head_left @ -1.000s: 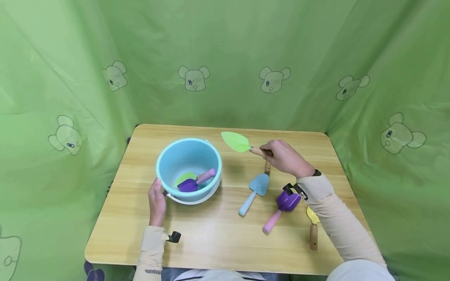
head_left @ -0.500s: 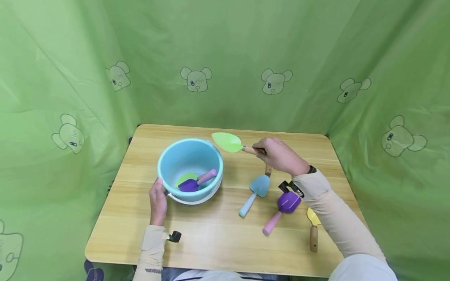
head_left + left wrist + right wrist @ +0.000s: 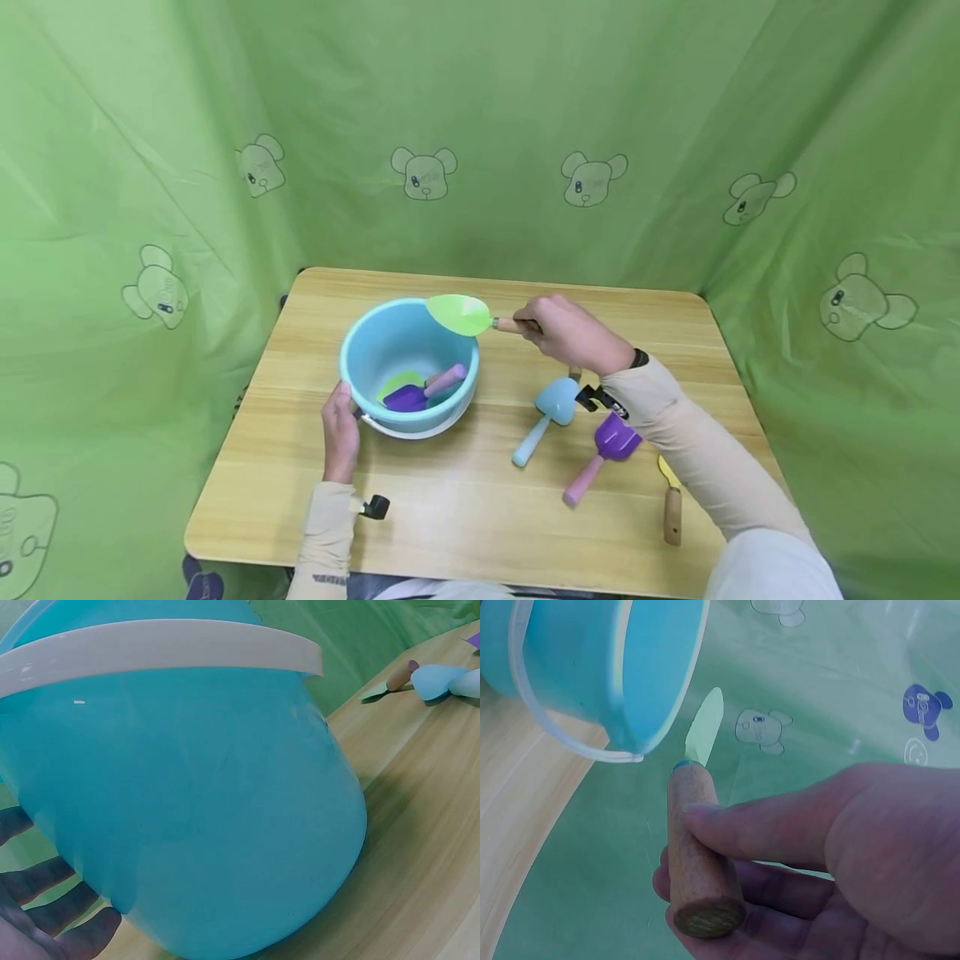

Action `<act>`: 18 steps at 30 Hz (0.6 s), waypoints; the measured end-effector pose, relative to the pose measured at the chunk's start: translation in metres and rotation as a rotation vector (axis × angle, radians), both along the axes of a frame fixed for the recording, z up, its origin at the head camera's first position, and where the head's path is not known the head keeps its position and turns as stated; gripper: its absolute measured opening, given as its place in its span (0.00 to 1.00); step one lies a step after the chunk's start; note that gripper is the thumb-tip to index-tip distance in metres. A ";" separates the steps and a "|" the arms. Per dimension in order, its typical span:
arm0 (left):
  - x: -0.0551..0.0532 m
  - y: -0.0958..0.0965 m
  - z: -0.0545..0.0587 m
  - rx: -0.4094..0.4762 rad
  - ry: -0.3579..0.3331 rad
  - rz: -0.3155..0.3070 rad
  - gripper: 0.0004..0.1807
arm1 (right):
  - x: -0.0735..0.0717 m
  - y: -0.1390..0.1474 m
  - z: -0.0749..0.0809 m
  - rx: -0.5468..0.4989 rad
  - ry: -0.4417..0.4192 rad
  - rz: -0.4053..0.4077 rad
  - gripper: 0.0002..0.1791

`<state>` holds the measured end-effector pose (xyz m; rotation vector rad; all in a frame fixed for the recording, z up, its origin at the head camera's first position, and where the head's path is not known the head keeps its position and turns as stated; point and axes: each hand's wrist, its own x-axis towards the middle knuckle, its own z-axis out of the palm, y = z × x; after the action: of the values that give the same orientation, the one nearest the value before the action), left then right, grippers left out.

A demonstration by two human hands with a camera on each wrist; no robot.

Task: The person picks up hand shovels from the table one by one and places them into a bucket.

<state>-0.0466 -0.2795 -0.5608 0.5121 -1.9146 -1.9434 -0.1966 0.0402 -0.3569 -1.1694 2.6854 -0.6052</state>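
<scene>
My right hand [image 3: 572, 329] pinches the wooden handle [image 3: 694, 840] of a trowel with a light green leaf-shaped blade [image 3: 459, 315]. The blade overlaps the back right of the rim of a light blue bucket [image 3: 375, 346] in the head view. My left hand [image 3: 341, 429] steadies the bucket from its left, with the thumb at the rim and extended fingertips [image 3: 94, 930] against the outer wall. Inside the bucket lie a purple scoop [image 3: 405, 398] with a pink handle and another green blade [image 3: 396, 383]. The bucket's white handle [image 3: 172, 645] hangs down along its front.
Right of the bucket lie a blue trowel [image 3: 557, 400], a purple scoop [image 3: 617, 440] with a pink handle, and a yellow tool [image 3: 667, 473] partly under the right sleeve. A wooden-handled, pale green tool [image 3: 375, 691] lies behind the blue trowel. Green curtains [image 3: 495, 225] surround the table.
My right hand has moved left with the trowel, bringing its blade from right of the bucket to over the rim. My left hand stays at the bucket.
</scene>
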 end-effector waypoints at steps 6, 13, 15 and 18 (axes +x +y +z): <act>0.002 0.002 0.004 0.010 0.011 0.017 0.29 | 0.002 -0.017 -0.001 0.012 0.046 0.060 0.12; 0.002 0.002 0.006 0.010 0.004 0.023 0.28 | 0.008 -0.042 -0.007 0.054 0.084 0.141 0.08; 0.002 0.002 0.005 0.005 0.002 0.016 0.29 | 0.011 -0.050 -0.009 0.058 0.077 0.168 0.09; 0.002 0.001 0.003 0.004 0.004 0.003 0.30 | 0.016 -0.061 -0.014 0.072 0.062 0.210 0.11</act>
<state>-0.0444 -0.2781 -0.5574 0.5115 -1.9072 -1.9450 -0.1807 -0.0206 -0.3713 -1.4476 2.5626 -0.4425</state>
